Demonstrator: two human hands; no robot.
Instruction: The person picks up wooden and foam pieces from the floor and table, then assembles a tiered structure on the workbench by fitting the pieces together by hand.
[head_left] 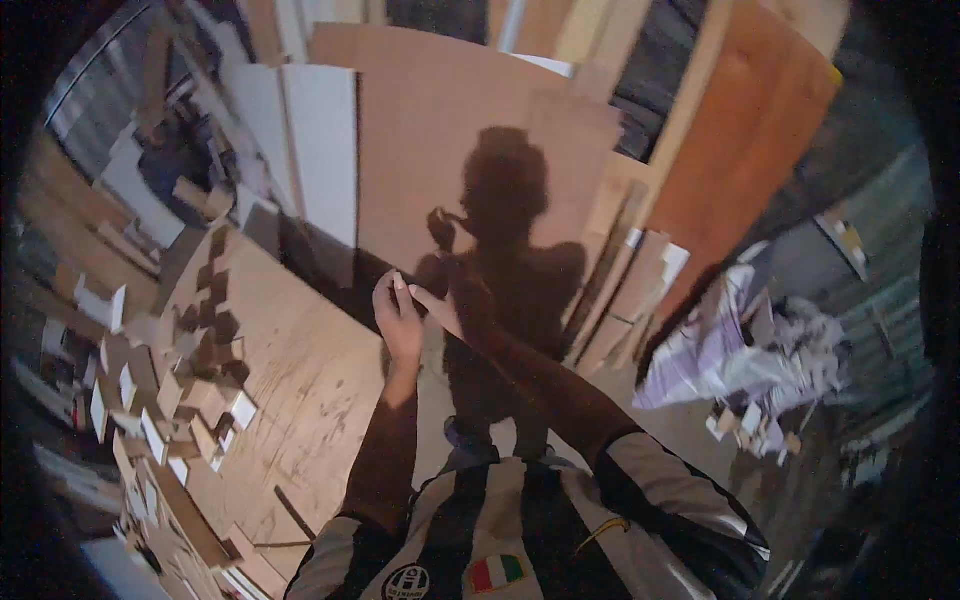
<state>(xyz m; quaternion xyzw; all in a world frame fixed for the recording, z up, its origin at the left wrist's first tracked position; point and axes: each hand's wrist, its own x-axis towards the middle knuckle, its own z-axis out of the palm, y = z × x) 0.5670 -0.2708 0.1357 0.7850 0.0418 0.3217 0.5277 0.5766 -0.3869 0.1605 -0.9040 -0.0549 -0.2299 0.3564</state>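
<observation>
“Before your chest, which items are entered first?”

“Your left hand (402, 325), one, bare, fingers pointing away from you. Your right hand (441, 303), one, bare, reaching in from the right. Both are raised near the middle of the view, fingertips close to each other.”

“State of your grip?”

“Fingers drawn in towards the other hand. Whether they touch, or pinch something small, I cannot tell; what shows at your fingertips is too slight to name.”

“Nearest thing to you?”

“Plywood table (310, 370), one, pale, dark-spotted, to the left of your left forearm, its right edge beside your left hand in the view.”

“Contents of that table?”

“Wood offcuts (200, 400), many, some white-faced, heaped along its left side. Dark stick (295, 512), one, thin, lying near your left sleeve.”

“Ahead of you?”

“Brown panel (420, 130), one, large, bearing your shadow (510, 230). White boards (330, 150), standing at its left. Reddish-brown board (745, 130), one, leaning at its right. Timber strips (625, 290), several, between the two.”

“To your right?”

“Plastic sheet (710, 350), white and purple, crumpled, well apart from your hands.”
</observation>
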